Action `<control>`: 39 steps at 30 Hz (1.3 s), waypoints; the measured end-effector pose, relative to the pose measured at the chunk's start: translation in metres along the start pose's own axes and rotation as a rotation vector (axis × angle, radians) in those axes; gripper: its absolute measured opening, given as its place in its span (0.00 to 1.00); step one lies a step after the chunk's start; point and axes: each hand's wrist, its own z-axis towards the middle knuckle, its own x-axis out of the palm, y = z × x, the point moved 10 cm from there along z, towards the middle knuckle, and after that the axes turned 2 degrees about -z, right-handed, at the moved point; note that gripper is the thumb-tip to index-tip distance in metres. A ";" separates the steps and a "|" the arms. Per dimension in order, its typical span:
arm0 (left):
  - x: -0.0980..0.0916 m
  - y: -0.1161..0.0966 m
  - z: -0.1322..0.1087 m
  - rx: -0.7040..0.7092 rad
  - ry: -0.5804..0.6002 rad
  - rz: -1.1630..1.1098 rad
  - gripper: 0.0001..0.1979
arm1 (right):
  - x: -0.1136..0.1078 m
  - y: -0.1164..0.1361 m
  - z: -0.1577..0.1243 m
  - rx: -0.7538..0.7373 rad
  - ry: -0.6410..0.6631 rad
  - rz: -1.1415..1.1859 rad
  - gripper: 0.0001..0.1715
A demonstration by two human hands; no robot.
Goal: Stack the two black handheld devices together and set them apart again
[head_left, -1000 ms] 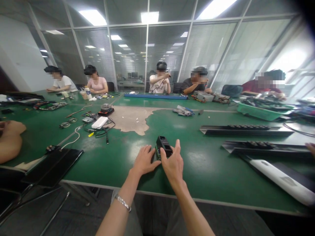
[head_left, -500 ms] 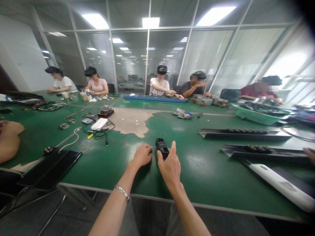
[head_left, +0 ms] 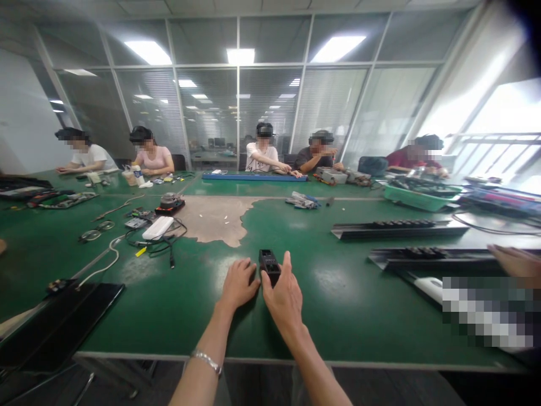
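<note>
A small black boxy device (head_left: 269, 266) with slots in its top lies on the green table in front of me. My right hand (head_left: 284, 296) is around its near end, thumb on the left side and fingers along the right; the index finger points up. Just left of the device, my left hand (head_left: 239, 285) rests palm down with its fingers loosely bent, apart from it. Nothing shows in that hand, though its palm is hidden. A silvery bracelet (head_left: 206, 361) circles my left wrist.
Left are a black flat panel (head_left: 91, 304), a white box with cables (head_left: 158, 228) and glasses (head_left: 96, 231). Metal channels (head_left: 397, 230), a green basket (head_left: 418, 197) and a co-worker's hand (head_left: 513, 265) are right. Gloves (head_left: 302, 200) lie farther back; several people sit opposite.
The whole view has shifted slightly, putting the table scene farther left and lower. My right hand stays on the black device. At the right edge, more of a co-worker's hand shows.
</note>
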 end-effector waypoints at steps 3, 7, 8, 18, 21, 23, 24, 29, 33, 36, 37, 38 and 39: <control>0.004 0.000 0.000 0.006 0.043 -0.012 0.25 | 0.002 -0.004 -0.004 0.006 0.004 0.000 0.47; 0.005 -0.002 0.002 0.011 0.074 0.001 0.27 | 0.006 -0.010 -0.011 0.012 0.028 0.021 0.47; 0.006 -0.002 0.002 0.008 0.084 0.012 0.27 | 0.008 -0.013 -0.013 0.011 0.035 0.032 0.48; 0.005 -0.012 -0.001 0.046 0.176 -0.020 0.37 | 0.013 -0.032 -0.024 -0.022 -0.033 0.134 0.53; 0.006 -0.015 -0.002 0.069 0.187 -0.010 0.39 | 0.015 -0.036 -0.023 0.010 -0.022 0.156 0.54; 0.008 -0.017 -0.003 0.090 0.193 -0.004 0.42 | 0.016 -0.038 -0.023 0.034 -0.008 0.168 0.54; 0.009 -0.017 -0.003 0.095 0.195 0.001 0.43 | 0.016 -0.039 -0.023 0.039 -0.005 0.171 0.54; 0.014 -0.015 -0.004 0.086 0.179 0.025 0.42 | 0.015 -0.031 -0.022 0.014 -0.016 0.138 0.54; 0.017 -0.011 -0.004 0.072 0.182 0.029 0.42 | 0.015 -0.019 -0.021 -0.011 -0.017 0.079 0.54; 0.016 -0.011 -0.004 0.083 0.170 0.030 0.40 | 0.015 -0.015 -0.020 -0.003 -0.021 0.057 0.51; 0.015 -0.012 -0.004 0.090 0.163 0.029 0.40 | 0.015 -0.015 -0.019 0.003 -0.019 0.055 0.50; 0.013 -0.012 -0.004 0.094 0.157 0.028 0.40 | 0.015 -0.016 -0.018 0.010 -0.015 0.053 0.49; 0.013 -0.013 -0.005 0.096 0.153 0.027 0.39 | 0.015 -0.017 -0.018 0.017 -0.010 0.052 0.49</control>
